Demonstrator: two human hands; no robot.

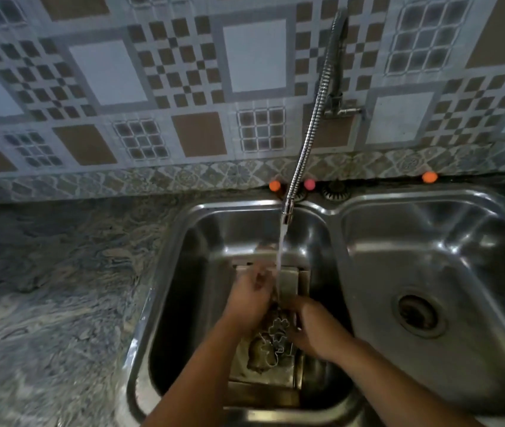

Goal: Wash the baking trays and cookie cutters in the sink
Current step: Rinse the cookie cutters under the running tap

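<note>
Setting: Patterned blue, white and brown wall tiles (183, 72) back a mottled grey stone countertop (54, 288) with a double-bowl stainless steel sink (334, 217) set into it; only the head camera covers the scene.
Water: a chrome coiled-spring tap hose (309, 118) hangs from the wall and runs a thin stream of water (280, 257) into the left bowl, onto the spot where both hands meet.
Trays: a grey rectangular metal baking tray (288, 282) lies flat on the left bowl's floor, apparently stacked with another, likely so it catches the rinse water.
Cutters: silvery thin-metal cookie cutters (277, 329), scalloped in outline, lie on the tray between the two wrists, within easy reach for their turn under the stream.
Left hand: the left hand (249, 298) is raised at the stream with fingers curled; whether it grips a cutter or only rubs against the other hand cannot be told through the blur.
Right hand: the right hand (313, 325) sits low over the cutters, fingers bent down towards them; its grasp is hidden too.
Right bowl: the drain (418, 315) shows in the right bowl.
Ledge: small orange and pink round objects (291, 184) rest on the back ledge.
Progress: washing looks to be under way, with cutters still waiting.
</note>
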